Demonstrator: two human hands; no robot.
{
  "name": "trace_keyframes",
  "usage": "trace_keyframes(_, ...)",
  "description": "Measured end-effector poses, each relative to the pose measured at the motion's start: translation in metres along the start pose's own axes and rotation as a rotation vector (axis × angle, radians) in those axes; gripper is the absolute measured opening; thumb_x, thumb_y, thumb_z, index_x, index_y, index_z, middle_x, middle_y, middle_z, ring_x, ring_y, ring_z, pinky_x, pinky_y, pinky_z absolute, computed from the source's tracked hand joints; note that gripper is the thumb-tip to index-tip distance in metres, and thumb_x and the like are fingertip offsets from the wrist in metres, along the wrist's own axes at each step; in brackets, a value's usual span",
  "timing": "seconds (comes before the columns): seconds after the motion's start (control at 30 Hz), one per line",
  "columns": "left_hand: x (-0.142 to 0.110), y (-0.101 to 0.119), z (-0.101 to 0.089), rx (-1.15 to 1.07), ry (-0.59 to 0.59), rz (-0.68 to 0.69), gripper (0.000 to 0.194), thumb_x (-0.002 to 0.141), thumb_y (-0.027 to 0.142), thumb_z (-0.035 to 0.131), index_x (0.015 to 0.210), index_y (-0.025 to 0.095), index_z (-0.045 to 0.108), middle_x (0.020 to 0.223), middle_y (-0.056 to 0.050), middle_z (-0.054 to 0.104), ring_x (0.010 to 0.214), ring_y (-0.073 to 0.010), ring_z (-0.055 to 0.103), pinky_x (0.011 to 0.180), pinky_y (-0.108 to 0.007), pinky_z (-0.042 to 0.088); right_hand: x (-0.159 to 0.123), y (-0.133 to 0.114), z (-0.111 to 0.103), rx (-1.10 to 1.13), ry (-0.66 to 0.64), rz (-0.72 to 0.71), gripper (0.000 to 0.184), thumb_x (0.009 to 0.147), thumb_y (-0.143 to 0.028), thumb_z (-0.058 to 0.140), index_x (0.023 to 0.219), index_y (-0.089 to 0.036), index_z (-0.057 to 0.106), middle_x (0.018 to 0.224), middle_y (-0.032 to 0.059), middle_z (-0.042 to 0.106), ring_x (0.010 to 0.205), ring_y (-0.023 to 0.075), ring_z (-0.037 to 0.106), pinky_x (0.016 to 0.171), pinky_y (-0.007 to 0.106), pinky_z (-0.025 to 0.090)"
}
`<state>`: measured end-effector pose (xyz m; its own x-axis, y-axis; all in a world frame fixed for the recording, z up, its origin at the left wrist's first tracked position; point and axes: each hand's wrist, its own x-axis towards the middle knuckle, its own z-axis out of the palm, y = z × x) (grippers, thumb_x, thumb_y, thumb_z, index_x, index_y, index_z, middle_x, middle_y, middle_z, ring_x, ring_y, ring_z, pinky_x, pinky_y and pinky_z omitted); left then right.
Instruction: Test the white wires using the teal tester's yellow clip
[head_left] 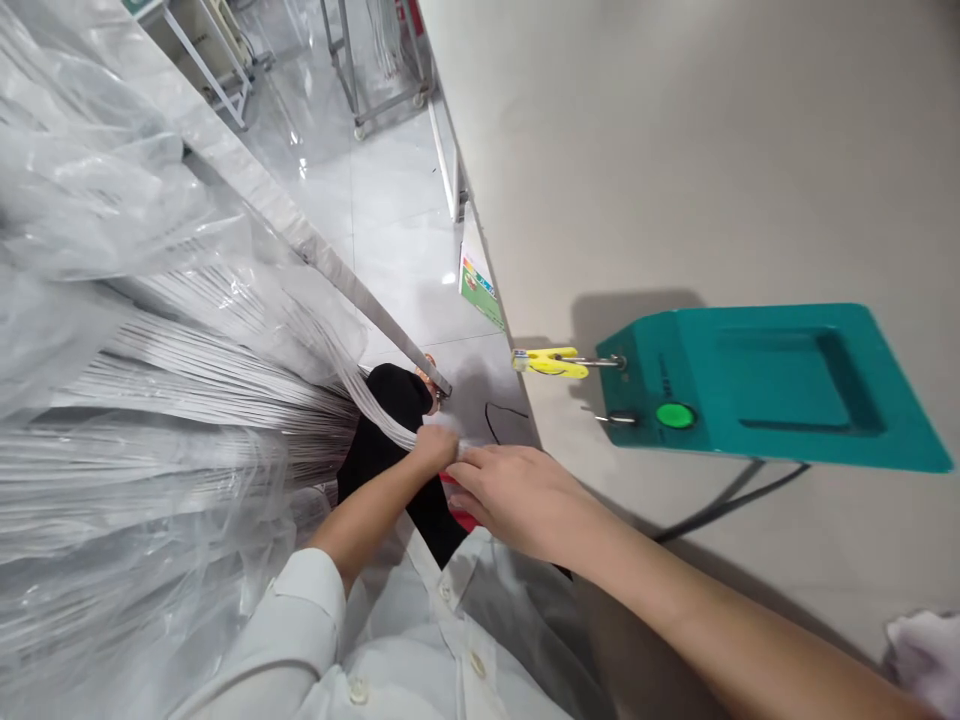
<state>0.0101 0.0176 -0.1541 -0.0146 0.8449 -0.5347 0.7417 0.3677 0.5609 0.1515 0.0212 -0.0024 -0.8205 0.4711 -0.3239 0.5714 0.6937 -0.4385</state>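
Observation:
A bundle of thin white cables (379, 412) runs from the left across my lap. My left hand (437, 447) is closed around it close to its right end. Right beside it, my right hand (517, 495) has its fingers bent over the same end of the bundle; the cable tips are hidden by the fingers. Something red (463, 515) shows under the right fingers, too covered to name. Black cloth (397, 400) lies beneath the bundle.
Many more white cables (195, 370) and clear plastic sheeting (112, 220) hang at left along a slanting bar (352, 290). On the beige table (675, 150) sits a teal device (780, 385) with a green button (675, 415) and a yellow clip (551, 362). A wheeled frame (375, 90) stands behind.

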Motion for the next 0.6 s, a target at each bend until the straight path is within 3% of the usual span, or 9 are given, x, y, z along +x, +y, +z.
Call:
trace_keyframes(0.13,0.029,-0.01,-0.033,0.152,-0.01,-0.189,0.036,0.086,0.033,0.054,0.117,0.015,0.053,0.117,-0.01,0.056,0.1,-0.0213,0.057,0.083,-0.042,0.05,-0.003,-0.001,-0.007,0.008,-0.008,-0.001,0.025,0.09,-0.03,0.044,0.092,-0.02,0.067,0.09,0.0061,0.068,0.083,0.0193,0.065,0.069,0.029,0.044)
trace_keyframes(0.23,0.029,-0.015,-0.056,0.17,0.008,-0.254,0.029,0.086,0.032,0.055,0.108,0.014,0.057,0.104,-0.008,0.061,0.09,-0.0182,0.06,0.077,-0.037,0.051,-0.005,-0.001,-0.011,0.01,-0.017,0.007,0.024,0.089,-0.03,0.045,0.096,-0.021,0.066,0.091,0.0054,0.068,0.084,0.0206,0.065,0.068,0.03,0.044)
trace_keyframes(0.3,0.017,-0.018,-0.067,0.138,0.026,-0.248,0.017,0.08,0.025,0.058,0.091,0.013,0.062,0.078,-0.005,0.064,0.073,-0.0179,0.063,0.064,-0.029,0.049,-0.005,0.0,-0.011,0.014,-0.008,0.01,0.022,0.088,-0.03,0.047,0.095,-0.021,0.066,0.09,0.0048,0.068,0.083,0.0207,0.065,0.068,0.03,0.044)
trace_keyframes(0.37,-0.001,-0.02,-0.075,0.079,0.034,-0.209,0.016,0.075,0.022,0.056,0.088,0.014,0.062,0.064,-0.001,0.06,0.059,-0.0149,0.06,0.053,-0.024,0.043,-0.004,0.0,-0.009,0.006,0.009,0.003,0.022,0.088,-0.031,0.047,0.093,-0.021,0.066,0.09,0.0051,0.068,0.083,0.0211,0.065,0.069,0.03,0.045)
trace_keyframes(0.6,-0.078,-0.025,-0.116,-0.045,0.006,-0.016,0.012,0.055,0.013,0.058,0.066,0.016,0.062,0.055,0.005,0.051,0.053,-0.0097,0.044,0.046,-0.02,0.029,0.0,-0.007,0.004,-0.175,-0.044,0.051,0.015,0.078,-0.011,0.056,0.08,-0.01,0.071,0.079,0.0188,0.071,0.081,0.0283,0.067,0.084,0.043,0.041)
